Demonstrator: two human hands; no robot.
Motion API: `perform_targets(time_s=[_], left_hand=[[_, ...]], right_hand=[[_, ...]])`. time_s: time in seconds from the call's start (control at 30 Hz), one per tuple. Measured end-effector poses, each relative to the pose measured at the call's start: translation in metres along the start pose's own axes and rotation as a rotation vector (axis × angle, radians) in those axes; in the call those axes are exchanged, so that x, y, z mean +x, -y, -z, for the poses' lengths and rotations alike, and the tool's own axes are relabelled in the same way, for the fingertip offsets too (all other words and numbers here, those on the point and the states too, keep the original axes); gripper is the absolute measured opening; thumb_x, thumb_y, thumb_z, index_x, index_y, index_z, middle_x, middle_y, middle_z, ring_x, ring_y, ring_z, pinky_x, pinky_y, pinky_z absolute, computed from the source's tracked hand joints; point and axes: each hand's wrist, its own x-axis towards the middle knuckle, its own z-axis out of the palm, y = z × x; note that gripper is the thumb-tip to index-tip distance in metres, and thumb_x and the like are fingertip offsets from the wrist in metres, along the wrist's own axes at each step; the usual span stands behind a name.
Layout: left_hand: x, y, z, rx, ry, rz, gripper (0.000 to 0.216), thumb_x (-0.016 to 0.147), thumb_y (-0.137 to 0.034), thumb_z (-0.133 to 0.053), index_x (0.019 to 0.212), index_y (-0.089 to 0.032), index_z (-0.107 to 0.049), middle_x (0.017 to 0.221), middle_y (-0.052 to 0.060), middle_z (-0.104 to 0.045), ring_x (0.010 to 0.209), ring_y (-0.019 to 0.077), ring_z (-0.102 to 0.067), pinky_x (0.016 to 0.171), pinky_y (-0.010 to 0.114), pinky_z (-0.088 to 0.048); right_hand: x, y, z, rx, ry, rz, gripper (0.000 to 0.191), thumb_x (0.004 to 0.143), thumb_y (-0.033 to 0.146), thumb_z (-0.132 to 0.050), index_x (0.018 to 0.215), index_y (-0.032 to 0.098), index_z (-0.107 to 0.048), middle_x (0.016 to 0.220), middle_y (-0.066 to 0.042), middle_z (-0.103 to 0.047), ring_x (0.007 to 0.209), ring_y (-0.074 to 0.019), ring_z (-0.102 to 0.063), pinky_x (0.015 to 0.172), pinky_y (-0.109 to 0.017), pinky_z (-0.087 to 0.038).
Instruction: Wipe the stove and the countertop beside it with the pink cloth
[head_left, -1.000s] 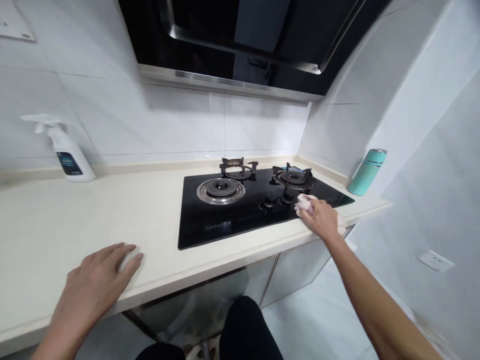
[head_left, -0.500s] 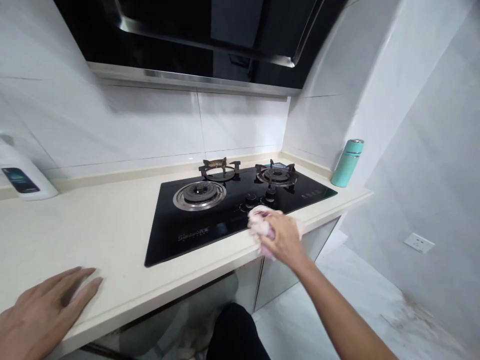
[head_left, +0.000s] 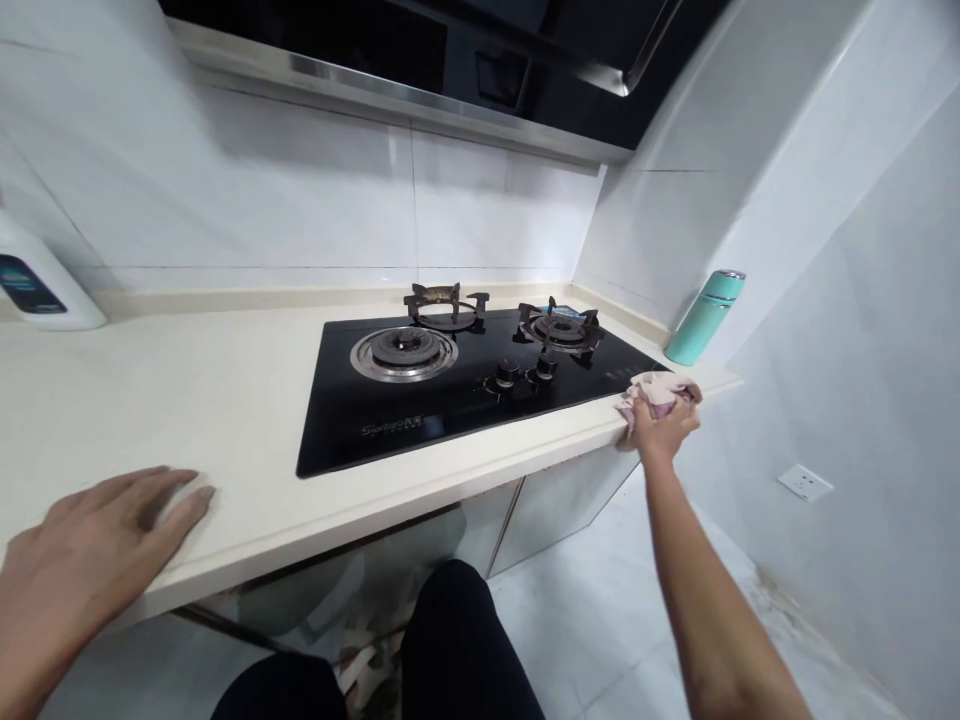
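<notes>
A crumpled pale pink cloth (head_left: 660,392) is gripped in my right hand (head_left: 664,430). Hand and cloth press on the countertop's front edge, by the right front corner of the black glass gas stove (head_left: 465,415). My left hand (head_left: 112,530) lies on the cream countertop (head_left: 247,400) at the left, fingers stretched out and holding nothing. The stove's left burner (head_left: 405,353) has no pan support on it. A loose pan support (head_left: 446,306) sits behind that burner, while the right burner (head_left: 562,328) carries its own. Two control knobs (head_left: 507,372) stand between the burners.
A turquoise flask (head_left: 705,318) stands on the counter's right end, just behind the cloth. At the far left is a white bottle (head_left: 45,275) with a dark label. The range hood (head_left: 420,70) overhangs the stove, and a wall socket (head_left: 805,482) is at the right.
My right hand has moved the cloth rightward along the counter's front edge, from in front of the knobs to the stove's right corner. My left hand stays resting on the counter. The view has shifted slightly.
</notes>
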Motion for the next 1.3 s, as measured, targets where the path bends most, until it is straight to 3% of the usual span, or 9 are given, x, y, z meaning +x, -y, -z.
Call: perform_targets(time_s=[0.23,0.37,0.47,0.6,0.77,0.87,1.0,1.13,1.3], left_hand=[[-0.015,-0.027,0.022,-0.028,0.012,-0.018,0.06,0.099,-0.06,-0.032,0.127,-0.022,-0.069,0.145,0.01,-0.064,0.133,0.0363,-0.053,0.11,0.055,-0.042],[-0.021,-0.035,0.03,-0.087,0.039,-0.028,0.056,0.103,-0.054,-0.035,0.129,-0.018,-0.069,0.146,0.013,-0.063,0.135,0.0373,-0.05,0.111,0.056,-0.04],[-0.025,-0.039,0.036,-0.107,0.038,-0.047,0.058,0.106,-0.054,-0.033,0.131,-0.015,-0.068,0.146,0.015,-0.061,0.135,0.0374,-0.049,0.111,0.056,-0.039],[-0.03,-0.041,0.038,-0.124,0.029,-0.059,0.058,0.106,-0.053,-0.034,0.133,-0.013,-0.067,0.145,0.016,-0.061,0.133,0.0353,-0.05,0.11,0.053,-0.038],[-0.029,-0.034,0.028,-0.104,-0.042,-0.023,0.049,0.099,-0.048,-0.044,0.128,-0.02,-0.072,0.142,0.012,-0.066,0.131,0.0341,-0.056,0.109,0.045,-0.041],[-0.026,-0.028,0.02,-0.096,-0.075,-0.041,0.048,0.098,-0.048,-0.043,0.125,-0.022,-0.073,0.14,0.011,-0.068,0.131,0.0334,-0.057,0.107,0.044,-0.043],[-0.028,-0.026,0.019,-0.098,-0.086,-0.047,0.048,0.098,-0.047,-0.043,0.125,-0.021,-0.074,0.14,0.012,-0.068,0.131,0.0341,-0.057,0.106,0.046,-0.043],[-0.031,-0.03,0.023,-0.141,-0.071,-0.018,0.047,0.098,-0.046,-0.045,0.125,-0.021,-0.073,0.141,0.012,-0.067,0.133,0.0329,-0.056,0.108,0.045,-0.041],[-0.034,-0.033,0.023,-0.161,-0.083,-0.018,0.044,0.098,-0.042,-0.045,0.123,-0.02,-0.074,0.139,0.012,-0.068,0.132,0.0322,-0.056,0.108,0.044,-0.04]], right_hand=[[-0.181,0.097,-0.015,0.192,-0.146,0.121,0.064,0.097,0.049,-0.057,0.149,0.02,-0.033,0.156,-0.032,-0.025,0.149,-0.0464,-0.028,0.114,-0.071,-0.033],[-0.277,0.151,-0.005,0.288,-0.003,0.192,0.061,0.097,0.045,-0.057,0.148,0.022,-0.031,0.16,-0.031,-0.017,0.154,-0.046,-0.018,0.115,-0.074,-0.03],[-0.318,0.173,0.001,0.37,0.216,0.224,0.059,0.096,0.043,-0.056,0.146,0.023,-0.032,0.163,-0.031,-0.014,0.155,-0.0503,-0.009,0.11,-0.085,-0.021],[-0.355,0.182,0.008,0.353,0.549,0.315,0.047,0.096,0.035,-0.053,0.14,0.026,-0.04,0.161,-0.03,-0.025,0.151,-0.0539,-0.019,0.101,-0.093,-0.019],[-0.4,0.196,0.02,0.646,0.53,0.506,0.041,0.087,0.032,-0.065,0.125,0.036,-0.049,0.158,-0.017,-0.036,0.147,-0.0488,-0.031,0.107,-0.083,-0.028],[-0.398,0.221,0.039,0.918,0.652,0.446,0.047,0.086,0.039,-0.069,0.127,0.032,-0.048,0.156,-0.017,-0.04,0.141,-0.0417,-0.044,0.112,-0.071,-0.038],[-0.33,0.252,0.058,1.175,0.909,0.229,0.053,0.097,0.049,-0.058,0.142,0.027,-0.039,0.136,-0.013,-0.063,0.119,-0.0269,-0.065,0.1,-0.046,-0.055],[-0.236,0.232,0.03,0.83,0.742,0.331,0.05,0.097,0.059,-0.05,0.131,0.022,-0.054,0.122,-0.013,-0.07,0.109,-0.0268,-0.067,0.091,-0.042,-0.056],[-0.154,0.175,0.002,0.516,0.606,0.464,0.052,0.077,0.059,-0.062,0.113,0.021,-0.067,0.116,-0.017,-0.069,0.112,-0.0362,-0.06,0.101,-0.056,-0.048]])
